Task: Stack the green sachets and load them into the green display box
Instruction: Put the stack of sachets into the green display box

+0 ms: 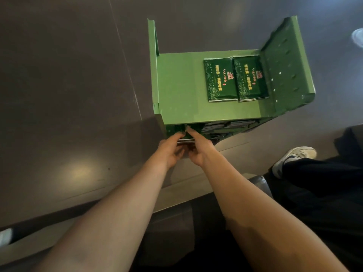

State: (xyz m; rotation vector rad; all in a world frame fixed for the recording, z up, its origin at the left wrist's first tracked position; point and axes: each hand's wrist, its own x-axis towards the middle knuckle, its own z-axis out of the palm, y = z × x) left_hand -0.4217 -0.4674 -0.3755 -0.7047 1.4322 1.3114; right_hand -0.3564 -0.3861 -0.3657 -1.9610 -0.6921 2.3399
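Note:
The green display box [176, 85] stands on a dark floor, seen from above, with upright side panels left and right. Two dark green sachets [220, 79] lie side by side on its top shelf, at the right. Below the shelf's front edge, more sachets [231, 124] sit stacked in the lower compartment. My left hand [169, 150] and my right hand [198, 148] meet at the lower compartment's left part. Together they grip a small stack of green sachets [185, 137], its front end inside the opening. My fingers hide most of that stack.
A person's leg in dark trousers with a white shoe [292, 158] is at the right. A pale step edge [196, 185] runs diagonally below the box. Another white shoe tip [357, 37] shows at the far right, and a pale object [5, 236] at the lower left.

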